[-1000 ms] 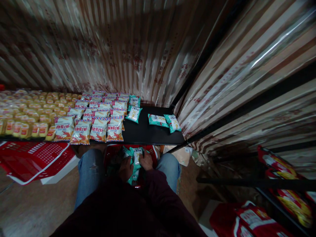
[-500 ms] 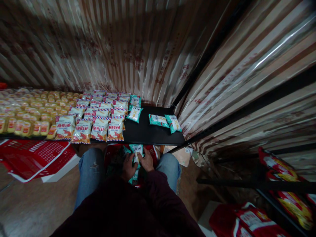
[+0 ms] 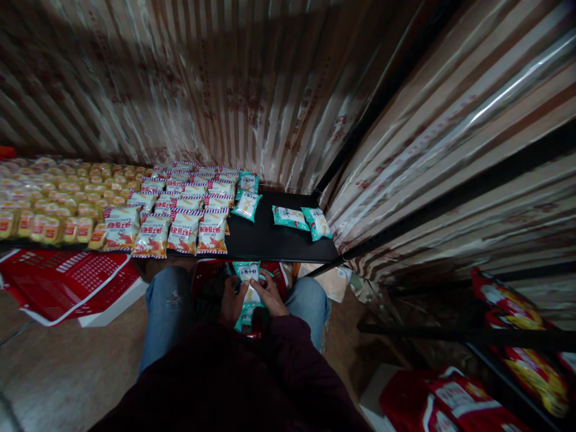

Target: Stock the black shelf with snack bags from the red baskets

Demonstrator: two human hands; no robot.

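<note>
Between my knees, my left hand (image 3: pixel 233 300) and my right hand (image 3: pixel 270 294) grip a teal-and-white snack bag (image 3: pixel 249 273) from its two sides, thumbs on its front. The bag is upright to me, with dark print near its top. Below it, more teal packaging shows inside a red basket (image 3: pixel 284 277), mostly covered by my hands and sleeves. Ahead, on a black shelf (image 3: pixel 265 243), lie two similar teal bags in a short column, the nearer teal bag (image 3: pixel 247 206) overlapping the farther. Two more teal bags, one teal bag (image 3: pixel 290 217) and its neighbour (image 3: pixel 317 224), lie askew to the right.
Rows of white-and-orange snack bags (image 3: pixel 182 231) and yellow packaged cakes (image 3: pixel 45 228) fill the shelf's left side. A red basket with a white handle (image 3: pixel 72 282) stands at lower left. Black posts (image 3: pixel 382 234) slant on the right, near red packages (image 3: pixel 508 306). A striped sheet (image 3: pixel 279 108) hangs behind.
The held bag's front has turned more toward me, and my fingers have shifted around its sides. My view has tilted slightly. The bags on the shelf lie as before.
</note>
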